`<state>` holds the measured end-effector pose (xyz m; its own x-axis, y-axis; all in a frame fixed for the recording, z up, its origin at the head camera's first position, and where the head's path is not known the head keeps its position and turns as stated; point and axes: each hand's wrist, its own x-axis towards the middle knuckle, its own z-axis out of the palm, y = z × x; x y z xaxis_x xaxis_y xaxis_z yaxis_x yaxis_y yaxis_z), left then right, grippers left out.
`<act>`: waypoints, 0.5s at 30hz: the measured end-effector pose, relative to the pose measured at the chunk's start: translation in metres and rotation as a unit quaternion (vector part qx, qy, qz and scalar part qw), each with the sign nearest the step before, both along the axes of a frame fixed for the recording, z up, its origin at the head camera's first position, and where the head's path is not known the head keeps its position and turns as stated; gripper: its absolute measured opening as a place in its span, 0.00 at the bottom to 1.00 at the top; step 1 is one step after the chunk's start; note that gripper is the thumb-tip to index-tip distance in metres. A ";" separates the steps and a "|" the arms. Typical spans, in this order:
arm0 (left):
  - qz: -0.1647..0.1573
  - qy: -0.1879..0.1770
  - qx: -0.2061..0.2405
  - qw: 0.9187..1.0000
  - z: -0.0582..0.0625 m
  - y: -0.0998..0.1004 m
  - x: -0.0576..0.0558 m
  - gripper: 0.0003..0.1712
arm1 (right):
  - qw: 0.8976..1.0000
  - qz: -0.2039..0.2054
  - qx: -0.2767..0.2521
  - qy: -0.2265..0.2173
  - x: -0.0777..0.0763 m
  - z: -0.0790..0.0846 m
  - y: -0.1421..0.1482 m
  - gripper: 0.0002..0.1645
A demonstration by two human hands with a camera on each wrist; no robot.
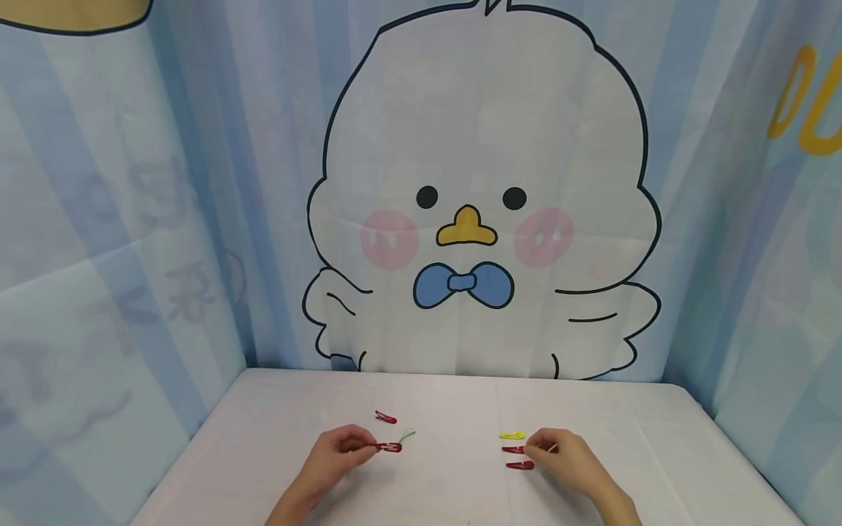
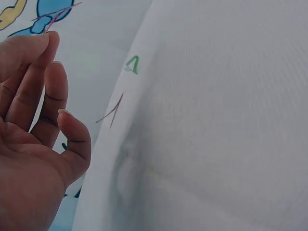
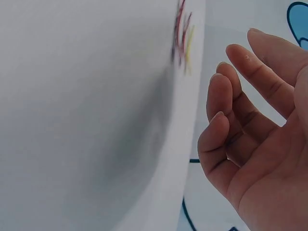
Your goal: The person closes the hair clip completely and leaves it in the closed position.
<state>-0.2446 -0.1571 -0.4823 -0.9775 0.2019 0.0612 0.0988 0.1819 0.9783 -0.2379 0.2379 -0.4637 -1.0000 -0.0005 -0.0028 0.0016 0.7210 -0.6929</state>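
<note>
Between thumb and fingertips, my left hand pinches a dark red snap hair clip, which hangs above the table; the left wrist view shows this red clip with its two arms spread. Beyond that hand lie another red hair clip and a pale green one. My right hand hovers by a small column of clips: a yellow clip, a red clip and a nearer red clip. In the right wrist view the right hand's fingers are loosely bent, thumb and forefinger apart, holding nothing.
A white-covered table spreads under both hands. Behind it hangs a blue-striped curtain printed with a white cartoon chick, and more curtain closes in both sides.
</note>
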 end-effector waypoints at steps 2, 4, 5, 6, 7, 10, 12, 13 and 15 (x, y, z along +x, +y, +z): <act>-0.009 0.005 0.008 1.000 0.003 0.003 0.000 0.16 | 1.000 0.005 -0.004 0.004 0.001 0.005 -0.003 0.03; -0.014 0.007 0.014 1.000 0.005 0.007 0.000 0.16 | 1.000 0.012 -0.012 0.005 0.002 0.010 -0.007 0.03; -0.016 0.009 0.017 1.000 0.006 0.009 0.000 0.16 | 1.000 0.017 -0.016 0.010 0.002 0.012 -0.008 0.03; -0.018 0.011 0.020 1.000 0.008 0.011 0.000 0.16 | 0.999 0.023 -0.021 0.013 0.003 0.015 -0.009 0.03; -0.020 0.015 0.023 0.999 0.009 0.013 0.000 0.16 | 0.999 0.030 -0.024 0.018 0.003 0.017 -0.011 0.03; -0.028 0.023 0.039 0.999 0.012 0.019 0.001 0.16 | 0.998 0.048 -0.032 0.036 0.004 0.022 -0.014 0.04; -0.032 0.028 0.049 0.998 0.014 0.024 0.001 0.16 | 0.997 0.057 -0.036 0.045 0.005 0.026 -0.016 0.04; -0.033 0.028 0.054 0.998 0.014 0.026 0.002 0.16 | 0.996 0.059 -0.037 0.047 0.005 0.027 -0.017 0.04; -0.034 0.026 0.063 0.997 0.015 0.030 0.003 0.16 | 0.996 0.061 -0.042 0.051 0.006 0.031 -0.020 0.06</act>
<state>-0.2419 -0.1274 -0.4676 -0.9569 0.2542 0.1408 0.1581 0.0491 0.9862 -0.2319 0.2180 -0.4328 -0.9878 -0.1171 0.1030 -0.1547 0.6508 -0.7433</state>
